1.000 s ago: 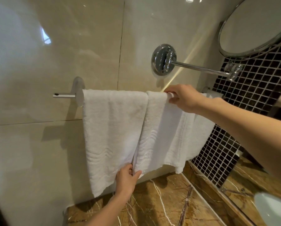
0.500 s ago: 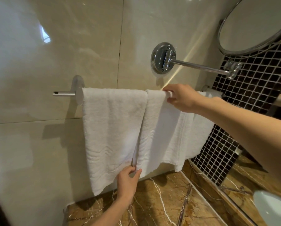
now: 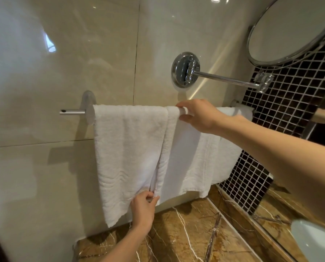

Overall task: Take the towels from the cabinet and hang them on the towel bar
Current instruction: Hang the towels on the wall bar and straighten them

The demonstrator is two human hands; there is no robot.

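Two white towels hang side by side over the chrome towel bar (image 3: 73, 111) on the beige tiled wall. The left towel (image 3: 127, 156) hangs lower than the right towel (image 3: 188, 157). My right hand (image 3: 197, 115) grips the right towel's top fold where it lies over the bar. My left hand (image 3: 143, 204) pinches the lower left corner of the right towel, just where the two towels meet. Most of the bar is hidden under the towels.
A chrome swing arm (image 3: 224, 79) juts from a round wall mount above the bar and carries a round mirror (image 3: 290, 29) at upper right. Dark mosaic tiles (image 3: 282, 118) cover the right wall. Below lies a brown marble counter (image 3: 186, 233), with a white basin (image 3: 316, 241) at lower right.
My left hand has risen slightly and closed its fingers on the right towel's lower corner. My right hand stays on the bar.
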